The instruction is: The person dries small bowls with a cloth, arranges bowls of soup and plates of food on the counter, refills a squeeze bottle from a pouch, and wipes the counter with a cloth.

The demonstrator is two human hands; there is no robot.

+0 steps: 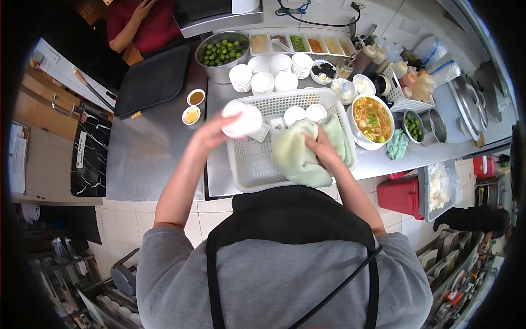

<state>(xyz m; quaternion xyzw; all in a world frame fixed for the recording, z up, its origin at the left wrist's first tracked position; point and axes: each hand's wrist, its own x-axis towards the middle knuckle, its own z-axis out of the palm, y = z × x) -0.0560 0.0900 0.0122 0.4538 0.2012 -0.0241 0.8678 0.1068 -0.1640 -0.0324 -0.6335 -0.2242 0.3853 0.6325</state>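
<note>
My left hand (215, 130) grips a small white dish (244, 119), blurred by motion, over the left side of a white perforated plastic basket (237, 170). A pale green cloth (297, 155) is bunched in my right hand (324, 149), above the basket's right half. More of the green fabric drapes toward the basket's right wall. Inside the basket, two round white dishes (295, 115) lie near the back, and a white squarish dish (259, 133) is just below the one I hold. Stacks of small white dishes (262, 83) stand behind the basket.
A bowl of noodle soup (372, 120) stands right of the basket. Behind are a pot of green limes (222, 54) and topping trays (297, 44). Two sauce cups (191, 115) and a black tray (153, 82) are left. Sauce bottles (421, 88) crowd the right. Another person (148, 27) stands across.
</note>
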